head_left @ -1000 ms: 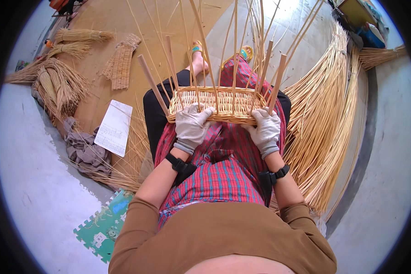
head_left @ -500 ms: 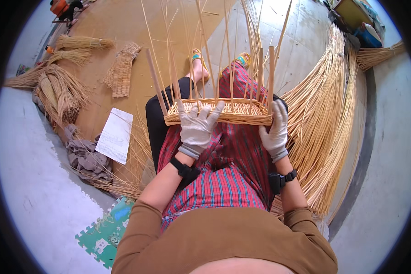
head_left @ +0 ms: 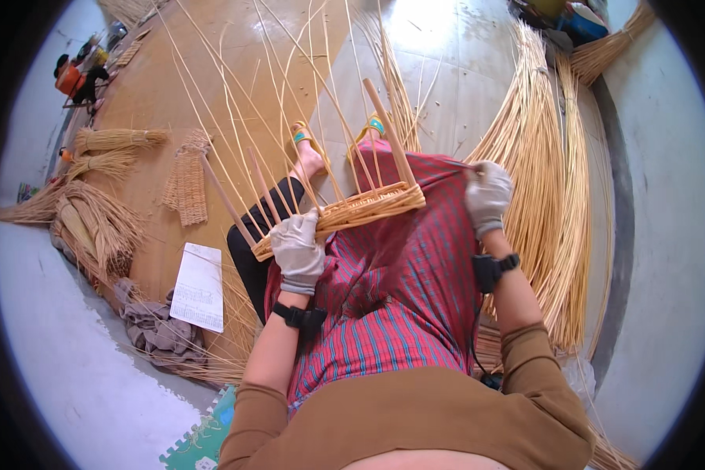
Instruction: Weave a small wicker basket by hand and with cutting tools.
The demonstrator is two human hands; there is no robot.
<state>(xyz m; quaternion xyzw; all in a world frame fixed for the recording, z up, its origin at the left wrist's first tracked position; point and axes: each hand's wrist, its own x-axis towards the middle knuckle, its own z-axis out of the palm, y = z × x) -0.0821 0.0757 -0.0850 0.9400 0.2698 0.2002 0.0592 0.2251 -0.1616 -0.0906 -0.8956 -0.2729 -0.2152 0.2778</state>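
My left hand (head_left: 298,249), in a pale work glove, grips the near rim of a half-woven wicker basket (head_left: 368,210). The basket is tilted, its left end lower, and long thin stakes and thicker wooden corner posts (head_left: 389,129) rise from it. My gloved right hand (head_left: 488,192) is closed on the edge of a red-and-blue checked cloth (head_left: 435,235) spread over my lap, pulling it up to the right. The cloth's folds run tight toward that hand. Part of the basket's left end is hidden behind my left glove.
Long bundles of wicker rods (head_left: 517,196) lie on the right along the wall. At the left are shorter bundles (head_left: 102,227), a woven panel (head_left: 188,180), a sheet of paper (head_left: 198,286) and a grey cloth (head_left: 160,333). Another person (head_left: 82,78) sits at the far left.
My right hand has let go of the basket's right end and now holds the cloth, lifted to the right. The basket has shifted left and tilted, held by my left hand alone.
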